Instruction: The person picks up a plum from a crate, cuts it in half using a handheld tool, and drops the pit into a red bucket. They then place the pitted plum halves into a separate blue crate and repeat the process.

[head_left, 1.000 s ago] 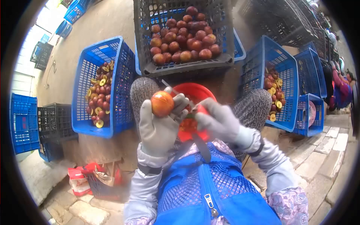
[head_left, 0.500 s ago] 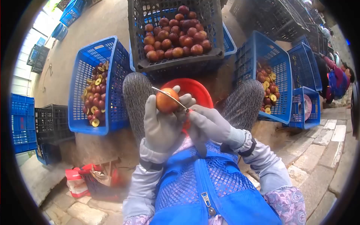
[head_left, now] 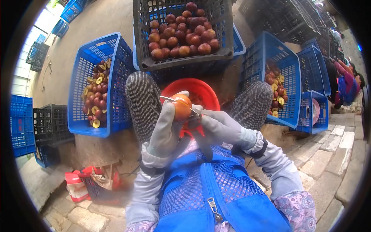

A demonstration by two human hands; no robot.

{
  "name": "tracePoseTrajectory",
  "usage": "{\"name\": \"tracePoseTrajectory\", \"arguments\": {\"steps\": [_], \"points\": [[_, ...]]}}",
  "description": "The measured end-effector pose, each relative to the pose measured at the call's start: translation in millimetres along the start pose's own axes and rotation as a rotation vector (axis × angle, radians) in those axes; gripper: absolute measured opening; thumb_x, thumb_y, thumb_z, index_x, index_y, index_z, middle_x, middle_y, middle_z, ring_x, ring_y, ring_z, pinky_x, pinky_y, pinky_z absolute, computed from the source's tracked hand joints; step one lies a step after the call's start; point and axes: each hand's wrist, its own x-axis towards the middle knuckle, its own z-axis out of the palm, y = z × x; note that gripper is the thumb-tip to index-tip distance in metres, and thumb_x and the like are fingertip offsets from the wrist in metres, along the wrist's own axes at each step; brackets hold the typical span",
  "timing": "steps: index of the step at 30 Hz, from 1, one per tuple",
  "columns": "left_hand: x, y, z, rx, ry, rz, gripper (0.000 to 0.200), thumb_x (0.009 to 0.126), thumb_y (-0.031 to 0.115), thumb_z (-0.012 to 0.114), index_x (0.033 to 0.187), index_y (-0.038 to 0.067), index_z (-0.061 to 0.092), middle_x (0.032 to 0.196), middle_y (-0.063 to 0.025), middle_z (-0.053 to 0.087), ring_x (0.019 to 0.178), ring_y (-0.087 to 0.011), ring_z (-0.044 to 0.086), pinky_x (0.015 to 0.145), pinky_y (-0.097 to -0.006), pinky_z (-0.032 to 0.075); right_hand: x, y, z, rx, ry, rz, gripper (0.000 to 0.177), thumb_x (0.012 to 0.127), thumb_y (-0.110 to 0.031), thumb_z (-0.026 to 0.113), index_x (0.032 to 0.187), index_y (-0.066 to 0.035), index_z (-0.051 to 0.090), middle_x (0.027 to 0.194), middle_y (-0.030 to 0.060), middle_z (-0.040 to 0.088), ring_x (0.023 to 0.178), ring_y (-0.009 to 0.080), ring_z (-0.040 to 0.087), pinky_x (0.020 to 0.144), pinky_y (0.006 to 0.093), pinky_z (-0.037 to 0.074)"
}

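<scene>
A reddish-orange plum (head_left: pixel 182 107) is held in my gloved left hand (head_left: pixel 165 125), its fingers wrapped round the fruit. My gloved right hand (head_left: pixel 222 125) is closed on the handle end of a thin knife (head_left: pixel 167 98), whose narrow blade lies across the plum. Whether the blade has cut deep cannot be made out. Under both hands, a red basin (head_left: pixel 210 94) sits between the knees, partly hidden by them. Beyond it, a black crate (head_left: pixel 185 63) holds several whole dark red plums (head_left: pixel 179 34).
Blue crates with cut plums stand at the left (head_left: pixel 114 96) and right (head_left: pixel 295 89). More blue and black crates are stacked at both sides. A red and white bag (head_left: pixel 77 187) lies lower left. Another person (head_left: pixel 346 83) is at the far right.
The plum has moved slightly right and turned in my left hand, whose fingers have closed further round it. My right hand has shifted a little right and down, still holding the knife.
</scene>
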Motion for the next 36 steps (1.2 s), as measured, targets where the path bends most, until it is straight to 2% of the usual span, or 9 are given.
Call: {"name": "tracePoseTrajectory", "arguments": {"steps": [4,8,12,15,19,23,28,32,36], "points": [[8,-14,11,-0.151,0.088,-0.008,0.066,0.094,0.050,0.043,0.135,-0.001,0.033,0.118,-0.0180,0.058,0.109,-0.0276,0.056,0.097,-0.0391,0.041,-6,0,-10,0.019,-0.068,0.053,0.040,0.100,-0.040,0.039,0.103,-0.004,0.055,0.071,-0.0012,0.052,0.066,0.0046,0.047,0.060,0.0229,0.041],[5,-13,4,-0.080,-0.081,-0.039,0.050,0.094,0.024,0.054,0.135,0.002,0.035,0.120,-0.0156,0.055,0.113,-0.0229,0.053,0.100,-0.0357,0.041,-5,6,-28,-0.047,-0.158,-0.062,0.042,0.099,-0.041,0.039,0.114,-0.005,0.054,0.071,-0.0028,0.052,0.061,0.0045,0.046,0.057,0.0228,0.040],[10,-1,5,0.446,-0.018,-0.055,0.047,0.086,0.002,0.059,0.129,0.004,0.040,0.109,-0.0109,0.056,0.099,-0.0154,0.057,0.088,-0.0274,0.048,-6,11,-48,-0.086,-0.224,0.023,0.044,0.098,-0.041,0.041,0.117,-0.003,0.053,0.065,-0.0054,0.050,0.054,0.0030,0.046,0.050,0.0202,0.038],[11,1,4,0.628,0.020,-0.074,0.048,0.084,0.003,0.060,0.128,0.004,0.040,0.110,-0.0106,0.056,0.098,-0.0151,0.057,0.085,-0.0266,0.048,-3,9,-48,-0.042,-0.212,0.064,0.043,0.098,-0.041,0.043,0.113,-0.003,0.055,0.063,-0.0057,0.050,0.053,0.0027,0.046,0.048,0.0202,0.037],[14,-6,14,-0.019,0.041,-0.055,0.054,0.086,0.019,0.060,0.132,0.003,0.037,0.124,-0.0168,0.054,0.111,-0.0256,0.055,0.099,-0.0382,0.041,0,16,-31,-0.107,-0.101,-0.101,0.043,0.098,-0.044,0.040,0.099,-0.004,0.057,0.062,-0.0056,0.050,0.053,0.0039,0.047,0.048,0.0218,0.038],[17,-10,5,0.014,0.003,-0.170,0.056,0.085,0.023,0.061,0.132,0.003,0.038,0.122,-0.0163,0.057,0.111,-0.0261,0.055,0.100,-0.0391,0.041,3,36,-33,-0.169,-0.057,-0.182,0.045,0.098,-0.046,0.040,0.100,-0.004,0.056,0.061,-0.0031,0.052,0.052,0.0056,0.050,0.048,0.0218,0.038],[28,-3,6,0.765,0.135,-0.092,0.055,0.074,-0.001,0.071,0.122,0.002,0.044,0.118,-0.0168,0.057,0.111,-0.0248,0.056,0.097,-0.0365,0.045,2,23,-37,-0.159,-0.028,-0.090,0.039,0.098,-0.040,0.042,0.100,-0.004,0.056,0.059,-0.0026,0.051,0.051,0.0052,0.050,0.048,0.0213,0.038],[26,-3,13,0.180,0.063,-0.058,0.048,0.084,0.012,0.063,0.126,0.001,0.043,0.129,-0.0193,0.050,0.125,-0.0274,0.046,0.103,-0.0385,0.038,0,33,-23,-0.025,0.038,-0.115,0.039,0.098,-0.040,0.042,0.100,-0.004,0.056,0.058,-0.0026,0.050,0.049,0.0055,0.047,0.046,0.0209,0.035],[24,-16,4,-0.055,0.005,-0.187,0.045,0.086,0.018,0.062,0.125,0.002,0.046,0.128,-0.0190,0.051,0.122,-0.0269,0.048,0.102,-0.0381,0.040,4,40,-24,-0.120,0.051,-0.125,0.041,0.098,-0.042,0.041,0.100,-0.004,0.055,0.058,-0.0027,0.051,0.050,0.0059,0.048,0.047,0.0214,0.036]]}}
